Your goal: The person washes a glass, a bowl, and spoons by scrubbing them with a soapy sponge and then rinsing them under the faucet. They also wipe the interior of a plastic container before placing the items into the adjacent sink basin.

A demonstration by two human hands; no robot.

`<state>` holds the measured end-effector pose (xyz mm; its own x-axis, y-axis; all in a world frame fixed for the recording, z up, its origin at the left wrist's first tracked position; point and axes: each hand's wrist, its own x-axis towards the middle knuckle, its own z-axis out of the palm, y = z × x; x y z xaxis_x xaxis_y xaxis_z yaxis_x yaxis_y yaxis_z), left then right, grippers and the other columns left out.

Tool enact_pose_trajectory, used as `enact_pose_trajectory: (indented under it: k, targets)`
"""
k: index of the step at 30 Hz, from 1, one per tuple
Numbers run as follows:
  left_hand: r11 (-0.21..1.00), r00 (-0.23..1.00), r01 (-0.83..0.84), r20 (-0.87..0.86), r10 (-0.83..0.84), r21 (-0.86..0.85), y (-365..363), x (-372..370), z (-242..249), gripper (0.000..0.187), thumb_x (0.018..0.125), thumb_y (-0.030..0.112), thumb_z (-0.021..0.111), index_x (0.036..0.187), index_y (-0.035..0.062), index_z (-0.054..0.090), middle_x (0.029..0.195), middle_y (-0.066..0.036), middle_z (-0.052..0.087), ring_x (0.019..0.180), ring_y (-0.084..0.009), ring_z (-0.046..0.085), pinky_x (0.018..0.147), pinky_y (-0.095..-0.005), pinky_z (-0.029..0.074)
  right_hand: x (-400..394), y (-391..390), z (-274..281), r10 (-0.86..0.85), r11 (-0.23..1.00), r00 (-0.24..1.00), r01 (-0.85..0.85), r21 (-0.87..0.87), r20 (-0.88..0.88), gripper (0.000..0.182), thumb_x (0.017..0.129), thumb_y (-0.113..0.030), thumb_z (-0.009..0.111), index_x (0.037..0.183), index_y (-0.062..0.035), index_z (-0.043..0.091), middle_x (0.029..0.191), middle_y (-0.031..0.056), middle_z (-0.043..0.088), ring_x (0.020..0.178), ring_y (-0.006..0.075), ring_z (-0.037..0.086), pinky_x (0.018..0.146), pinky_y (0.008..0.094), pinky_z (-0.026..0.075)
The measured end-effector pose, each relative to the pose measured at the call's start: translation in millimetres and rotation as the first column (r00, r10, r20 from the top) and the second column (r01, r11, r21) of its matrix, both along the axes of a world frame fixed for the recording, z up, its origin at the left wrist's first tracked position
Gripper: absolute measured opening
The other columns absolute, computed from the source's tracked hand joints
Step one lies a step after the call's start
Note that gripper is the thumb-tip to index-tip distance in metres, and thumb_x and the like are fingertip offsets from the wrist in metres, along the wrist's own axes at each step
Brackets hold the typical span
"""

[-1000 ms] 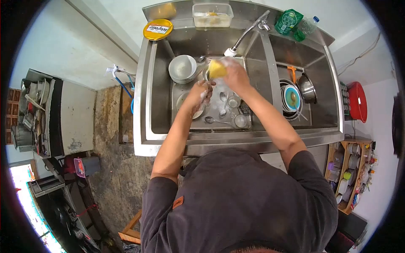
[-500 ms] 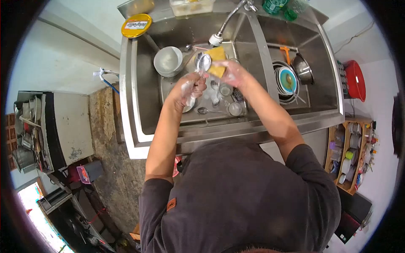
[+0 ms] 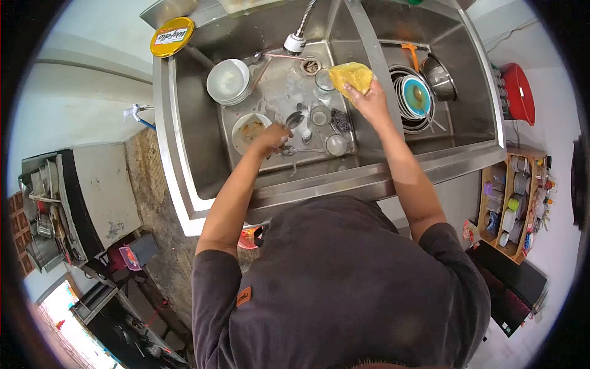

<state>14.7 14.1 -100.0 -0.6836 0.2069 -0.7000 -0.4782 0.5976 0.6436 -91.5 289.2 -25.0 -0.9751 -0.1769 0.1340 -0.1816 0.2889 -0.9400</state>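
My left hand (image 3: 272, 140) is low in the left sink basin, its fingers closed on a spoon (image 3: 294, 120) whose bowl points up and right. A white plate with food residue (image 3: 251, 127) lies just left of that hand. My right hand (image 3: 370, 98) grips a yellow sponge (image 3: 351, 80) above the right side of this basin. Between the hands lie more spoons (image 3: 306, 134), a glass (image 3: 320, 115), another glass (image 3: 336, 145) and a dark scouring pad (image 3: 342, 121). Stacked white bowls (image 3: 227, 81) stand at the upper left of the basin.
A flexible faucet (image 3: 295, 43) hangs over the basin near the drain (image 3: 311, 66). The right basin holds stacked dishes (image 3: 413, 98), a metal pot (image 3: 439, 79) and an orange-handled tool (image 3: 410, 54). A yellow lid (image 3: 172, 37) rests on the sink's left corner.
My hands have moved apart. The left went down toward the plate; the right moved up and right with the sponge. The view has shifted slightly, and the foam-covered spoon is no longer against the sponge.
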Motion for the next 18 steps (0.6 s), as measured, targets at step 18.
enact_pose_trajectory:
  k: [18]
  targets:
    - [0.946, 0.942, 0.261, 0.166, -0.293, 0.192, 98.5, -3.2, -7.1, 0.029, 0.086, 0.023, 0.054, 0.081, -0.0049, 0.061, 0.059, -0.009, 0.054, 0.046, -0.0197, 0.057, 0.037, -0.0341, 0.042, -2.4, -11.2, 8.9, -0.009, 0.945, 0.999, 0.02, 0.326, -0.033, 0.05, 0.079, -0.018, 0.067, 0.123, 0.0003, 0.052, 0.104, 0.0266, 0.065, 0.103, 0.0426, 0.06, 0.088, 0.0452, 0.049]
